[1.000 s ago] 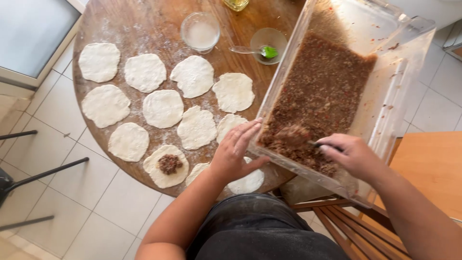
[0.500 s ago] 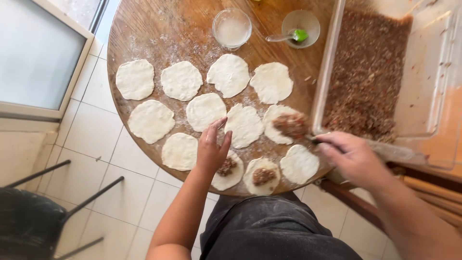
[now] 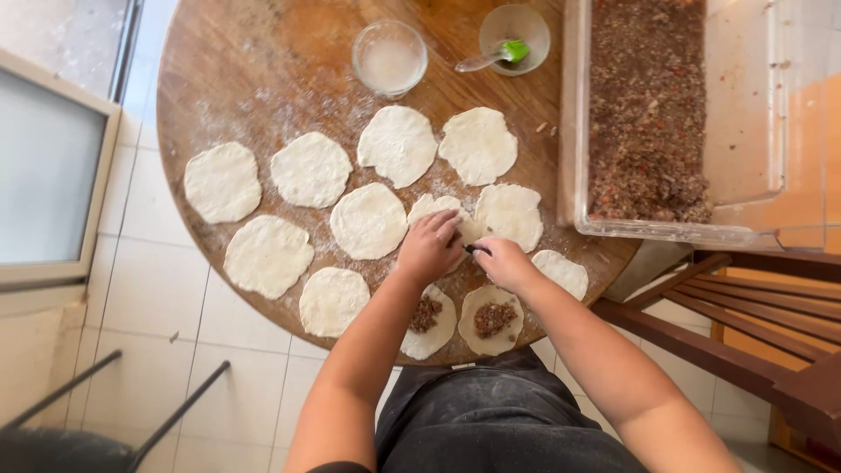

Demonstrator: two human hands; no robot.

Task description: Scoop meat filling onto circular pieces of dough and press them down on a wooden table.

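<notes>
Dough rounds cover our floured wooden table (image 3: 263,70), and we have both hands on one near the middle, the dough round (image 3: 442,210) just left of another plain one. Our left hand (image 3: 429,248) lies over its near edge with the fingers curled down on it. Our right hand (image 3: 501,263) is closed around a small dark utensil (image 3: 474,250), likely a spoon, whose tip meets the left fingers; we cannot tell whether filling is on it.

Two filled rounds (image 3: 492,320) sit at the table's near edge, right by our dark apron (image 3: 491,429), so a forearm dragged back could smear them or push them off. Rounds lie touching here, and pressing on one may stick it to its neighbour. Meat scraped off carelessly could land on the rim and spoil a seal. The clear tub of minced filling (image 3: 648,105) overhangs the table at right, above the wooden chair (image 3: 745,324); a knock could tip it.
</notes>
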